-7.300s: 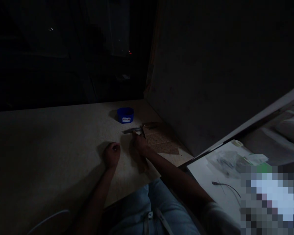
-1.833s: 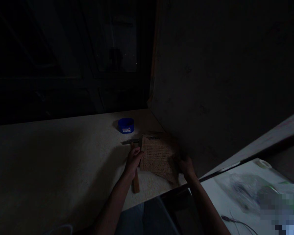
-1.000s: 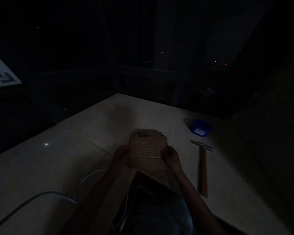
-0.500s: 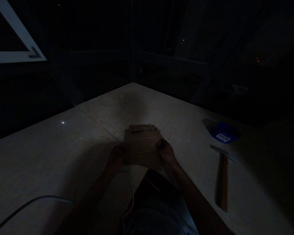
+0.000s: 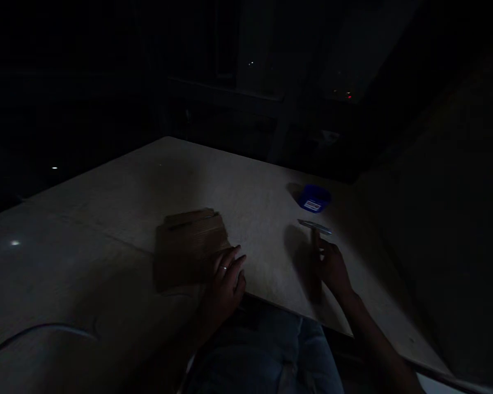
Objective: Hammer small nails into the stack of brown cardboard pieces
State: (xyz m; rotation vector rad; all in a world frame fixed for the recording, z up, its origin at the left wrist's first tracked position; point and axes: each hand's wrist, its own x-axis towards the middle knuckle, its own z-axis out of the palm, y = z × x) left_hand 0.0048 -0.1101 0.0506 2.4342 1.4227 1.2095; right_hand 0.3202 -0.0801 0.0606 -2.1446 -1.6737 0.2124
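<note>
A small stack of brown cardboard pieces (image 5: 189, 249) lies flat on the table, with torn-looking edges. At its lower right edge rests my left hand (image 5: 225, 282), a ring on one finger, its fingers stretched out and partly over the cardboard. To the right, my right hand (image 5: 332, 269) is closed around the wooden handle of a hammer (image 5: 315, 227). The hammer's slim metal head points away from me, and its handle runs back toward the table's front edge. Dim light hides the exact grip of the fingers.
Beyond the hammer stands a blue plastic tub (image 5: 314, 198) with a white label. A cable (image 5: 45, 326) curves across the pale table (image 5: 246, 186) at the lower left. Dark glass lies past the table's far edges, and my jeans show below its front edge.
The view has turned right. Both hands held the cardboard before; now it lies on the table. My right hand has moved right and taken hold of the hammer's handle.
</note>
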